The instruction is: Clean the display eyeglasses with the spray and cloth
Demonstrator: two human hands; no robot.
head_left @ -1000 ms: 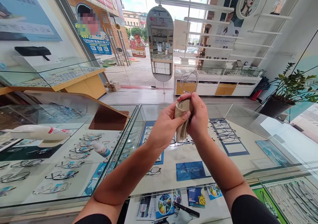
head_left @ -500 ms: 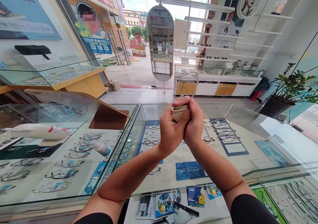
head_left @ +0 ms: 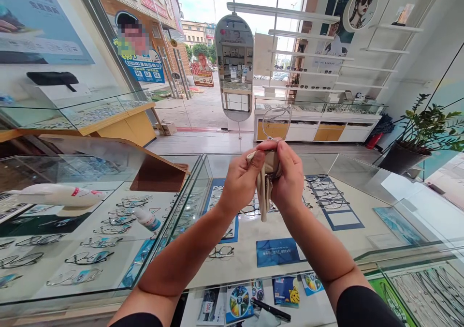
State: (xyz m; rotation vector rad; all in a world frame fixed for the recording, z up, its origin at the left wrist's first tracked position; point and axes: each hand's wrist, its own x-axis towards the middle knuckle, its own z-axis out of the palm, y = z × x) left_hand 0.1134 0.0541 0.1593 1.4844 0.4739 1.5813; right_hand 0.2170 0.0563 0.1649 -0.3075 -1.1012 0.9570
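Observation:
Held up over the glass counter, a pair of thin-rimmed eyeglasses (head_left: 264,123) points away from me, with one round rim showing above my fingers. The rest of the eyeglasses is hidden in my hands. My left hand (head_left: 239,181) is closed on a beige cloth (head_left: 263,196), thumb pressing it from the near side. My right hand (head_left: 291,179) grips the eyeglasses from the right, its thumb and fingers near the rim and touching the cloth. A loose end of the cloth hangs down between both palms.
Below the hands, the glass display counter (head_left: 250,274) holds rows of spectacle frames (head_left: 328,191) and a blue card (head_left: 276,252). Nearer me lie leaflets (head_left: 239,302) and a black pen (head_left: 271,310). At left are a small white bottle (head_left: 147,219) and a brown tilted stand (head_left: 159,173).
My hands have moved slightly apart, and the bunched cloth now hangs open between them. My left thumb has shifted up and left. The visible rim has tilted.

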